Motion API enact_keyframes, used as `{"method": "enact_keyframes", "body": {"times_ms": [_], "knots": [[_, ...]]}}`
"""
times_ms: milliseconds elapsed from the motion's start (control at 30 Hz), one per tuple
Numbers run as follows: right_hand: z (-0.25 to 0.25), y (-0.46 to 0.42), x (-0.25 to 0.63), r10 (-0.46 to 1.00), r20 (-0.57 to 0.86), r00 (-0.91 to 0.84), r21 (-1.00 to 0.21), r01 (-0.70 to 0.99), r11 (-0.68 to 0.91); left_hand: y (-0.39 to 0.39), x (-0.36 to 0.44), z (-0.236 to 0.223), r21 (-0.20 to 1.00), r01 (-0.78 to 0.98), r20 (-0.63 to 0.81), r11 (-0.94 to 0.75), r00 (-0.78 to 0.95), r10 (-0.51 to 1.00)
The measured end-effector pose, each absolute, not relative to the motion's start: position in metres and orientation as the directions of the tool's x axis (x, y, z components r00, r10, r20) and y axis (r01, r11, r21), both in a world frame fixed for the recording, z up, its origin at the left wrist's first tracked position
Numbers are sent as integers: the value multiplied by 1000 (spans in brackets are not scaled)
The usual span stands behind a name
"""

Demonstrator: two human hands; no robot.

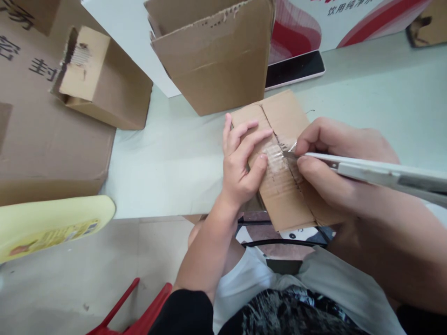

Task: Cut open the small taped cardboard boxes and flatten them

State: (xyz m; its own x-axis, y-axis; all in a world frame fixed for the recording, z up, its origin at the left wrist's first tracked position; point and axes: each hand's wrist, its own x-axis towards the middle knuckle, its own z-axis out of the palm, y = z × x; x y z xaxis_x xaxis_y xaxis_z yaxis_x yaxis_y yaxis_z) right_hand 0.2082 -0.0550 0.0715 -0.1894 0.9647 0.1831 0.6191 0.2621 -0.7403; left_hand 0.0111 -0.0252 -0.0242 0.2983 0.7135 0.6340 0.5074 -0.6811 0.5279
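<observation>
A small cardboard box (286,204) lies at the table's front edge, its near end sticking out past it. Clear tape (274,156) crosses the seam between its flaps. My left hand (242,163) rests on the left part of the box, fingers spread and thumb on the top face. In my right hand (335,163) is a utility knife (370,174), pinched near its blade end. The blade tip touches the seam beside the tape, and the handle runs off to the right. The underside of the box is hidden.
Behind the box stands an open cardboard box (216,60). A phone (295,70) lies beside it, before a red-and-white carton (335,23). To the left are another small box (104,79), a large carton (52,139) and a yellow bottle (56,225). A red stool (146,307) stands below.
</observation>
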Motion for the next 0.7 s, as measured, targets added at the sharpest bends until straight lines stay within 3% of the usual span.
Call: {"method": "enact_keyframes", "body": {"times_ms": [700], "knots": [[72, -54, 210, 959, 197, -206, -755, 591, 282, -24, 11, -25, 526, 508, 639, -682, 293, 711]]}}
